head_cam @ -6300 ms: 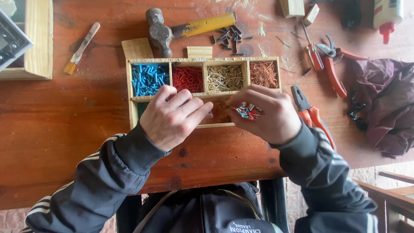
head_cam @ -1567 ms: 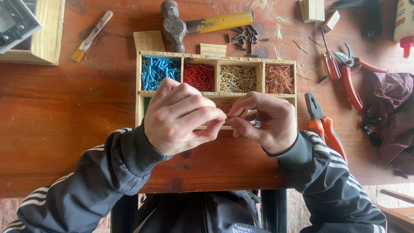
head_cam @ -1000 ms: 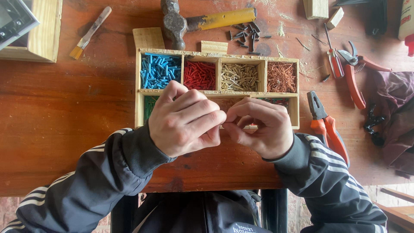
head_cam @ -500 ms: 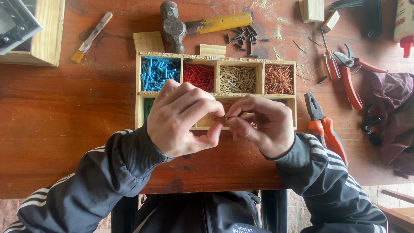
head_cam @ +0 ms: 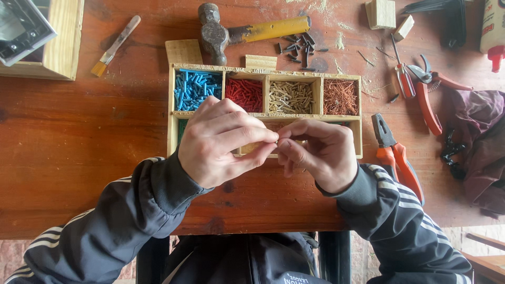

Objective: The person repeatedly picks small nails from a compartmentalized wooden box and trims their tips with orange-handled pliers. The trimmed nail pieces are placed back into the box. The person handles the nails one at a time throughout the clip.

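A wooden compartment box [head_cam: 174, 108] lies on the table, with blue pieces [head_cam: 195, 88], red pieces [head_cam: 244, 94], tan pieces [head_cam: 292, 97] and coppery nails [head_cam: 340, 98] in its back row. My left hand [head_cam: 218, 142] and my right hand [head_cam: 321, 155] meet fingertip to fingertip over the box's front row and cover most of it. The left thumb and forefinger are pinched together against the right fingers. Whatever sits between the fingertips is too small to see. My right hand is curled shut.
A hammer [head_cam: 247, 32] and loose dark screws [head_cam: 300, 44] lie behind the box. Orange pliers [head_cam: 394, 158], red cutters [head_cam: 428, 97] and a dark cloth [head_cam: 481, 147] are to the right. A small brush [head_cam: 114, 46] and a wooden frame [head_cam: 58, 47] are at the far left.
6.3 s ago my right hand showed a bunch of small coloured pieces in its fingers. Since then both hands have closed together, fingertips touching, and have barely shifted over the last second.
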